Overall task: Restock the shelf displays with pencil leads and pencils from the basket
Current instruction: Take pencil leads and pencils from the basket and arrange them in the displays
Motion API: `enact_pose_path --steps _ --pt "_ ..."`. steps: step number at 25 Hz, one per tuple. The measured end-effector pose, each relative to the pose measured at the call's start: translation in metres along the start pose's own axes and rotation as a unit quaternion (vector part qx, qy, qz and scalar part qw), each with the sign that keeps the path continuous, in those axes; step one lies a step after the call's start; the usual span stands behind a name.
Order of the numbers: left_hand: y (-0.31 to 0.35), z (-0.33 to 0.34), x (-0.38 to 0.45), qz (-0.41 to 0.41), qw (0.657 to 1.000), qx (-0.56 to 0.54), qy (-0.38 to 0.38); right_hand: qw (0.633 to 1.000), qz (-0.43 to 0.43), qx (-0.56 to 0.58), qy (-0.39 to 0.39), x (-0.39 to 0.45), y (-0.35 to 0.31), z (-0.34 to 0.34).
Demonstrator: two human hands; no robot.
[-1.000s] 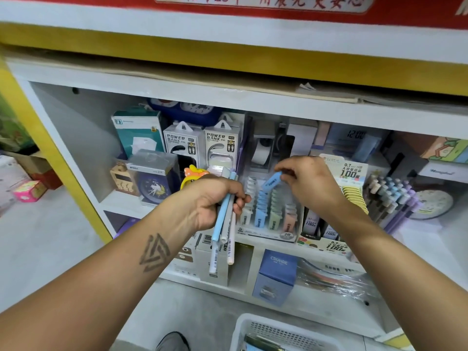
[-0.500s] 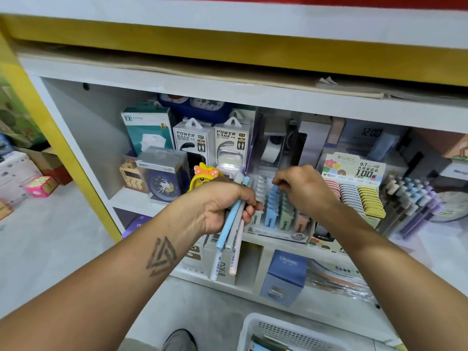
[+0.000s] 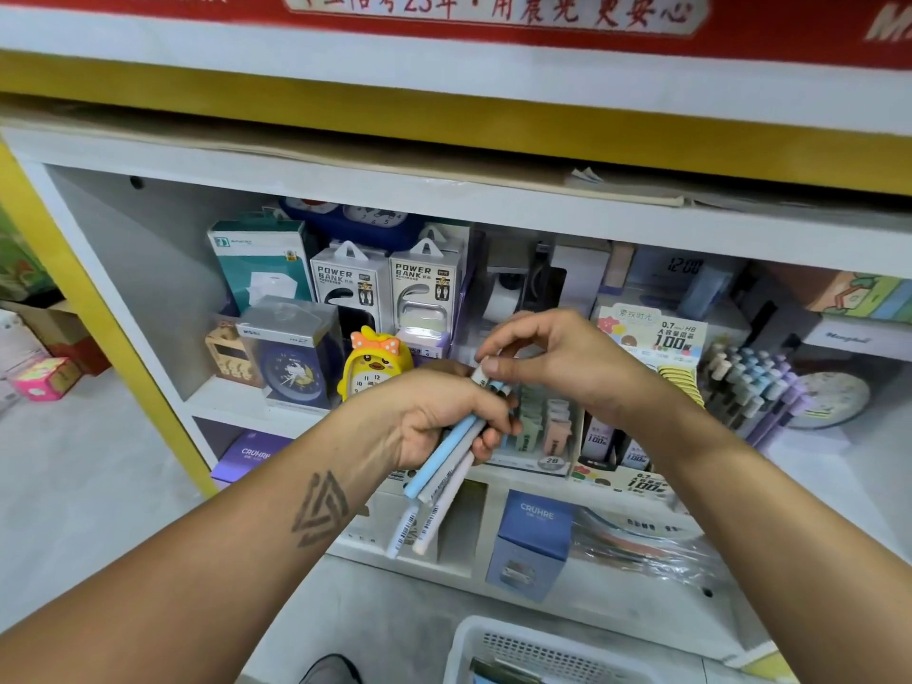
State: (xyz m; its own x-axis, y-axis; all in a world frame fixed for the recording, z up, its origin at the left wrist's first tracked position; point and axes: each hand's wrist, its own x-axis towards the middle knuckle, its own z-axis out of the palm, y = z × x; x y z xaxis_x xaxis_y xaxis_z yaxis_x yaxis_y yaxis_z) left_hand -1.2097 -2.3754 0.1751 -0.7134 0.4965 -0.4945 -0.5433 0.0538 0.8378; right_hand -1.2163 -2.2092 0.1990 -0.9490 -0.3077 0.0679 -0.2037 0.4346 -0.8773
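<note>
A white basket [image 3: 493,644] sits at the bottom edge. Above it, the left hand [image 3: 434,417] grips a bundle of pencils [image 3: 444,466]; the right hand [image 3: 552,357] pinches one pencil's top end. Behind, the lead display [image 3: 543,431] stands at the shelf's [image 3: 493,473] front edge.

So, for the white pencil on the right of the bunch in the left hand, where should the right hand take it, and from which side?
Probably at the top end, from above. The left hand grips the bunch of pencils mid-shaft, so only the ends stick out. The right hand already pinches a top end there; a pull up along the tilted shaft should slide the white pencil free.
</note>
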Motion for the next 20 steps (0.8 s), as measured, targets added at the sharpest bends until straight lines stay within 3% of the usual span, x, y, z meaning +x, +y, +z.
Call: enact_pose_path --steps 3,7,11,14,20 --pt "0.001 0.005 0.001 -0.013 0.999 0.005 -0.038 0.994 0.04 0.099 0.029 -0.004 0.008 -0.011" --pt "0.002 0.009 0.003 -0.032 0.998 -0.014 -0.053 0.963 0.085 0.224 0.127 -0.009 0.016 -0.039" --pt "0.005 0.008 0.007 -0.026 0.999 -0.022 -0.011 0.976 0.053 0.152 0.149 -0.013 0.021 -0.046" --pt "0.01 0.007 0.007 0.037 0.998 -0.05 0.028 0.989 0.036 0.075 0.123 -0.016 0.021 -0.043" --pt "0.012 0.011 0.004 0.133 0.987 -0.044 0.078 0.994 0.007 0.088 0.07 -0.015 0.016 -0.023"
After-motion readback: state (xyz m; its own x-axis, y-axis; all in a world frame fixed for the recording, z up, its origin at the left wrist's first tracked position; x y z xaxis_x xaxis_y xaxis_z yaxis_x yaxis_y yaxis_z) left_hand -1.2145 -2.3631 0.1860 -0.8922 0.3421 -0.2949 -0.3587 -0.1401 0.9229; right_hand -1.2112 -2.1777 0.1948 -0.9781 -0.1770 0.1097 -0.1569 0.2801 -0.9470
